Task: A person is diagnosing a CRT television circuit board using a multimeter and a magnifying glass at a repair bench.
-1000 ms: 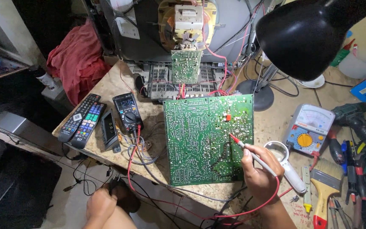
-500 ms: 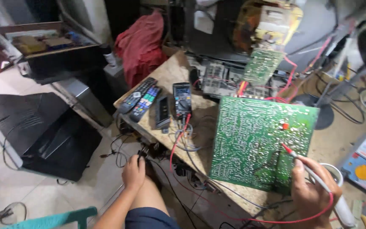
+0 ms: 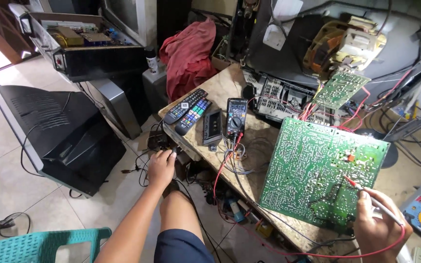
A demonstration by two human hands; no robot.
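Observation:
A large green circuit board (image 3: pixel 313 170) lies tilted on the worn tabletop (image 3: pixel 220 87). My right hand (image 3: pixel 378 226) grips a red test probe (image 3: pixel 366 195), whose tip touches the board near its right edge. A red lead runs from it across the table toward a black digital multimeter (image 3: pixel 236 117) standing left of the board. My left hand (image 3: pixel 162 168) reaches down beside my knee to a small black box with cables (image 3: pixel 158 142) under the table's edge. Its fingers rest on or at that box, and their grip is hidden.
Two black remotes (image 3: pixel 188 108) and a grey device (image 3: pixel 213 127) lie by the multimeter. Behind are a red cloth (image 3: pixel 191 53), an opened television chassis (image 3: pixel 317 44) and a small green board (image 3: pixel 339 87). An old television set (image 3: pixel 59 131) and a teal chair (image 3: pixel 40 243) are on the floor.
The view has swung left and down toward the floor. My left hand moved forward from my knee to the black box under the table edge. My right hand keeps the probe on the board.

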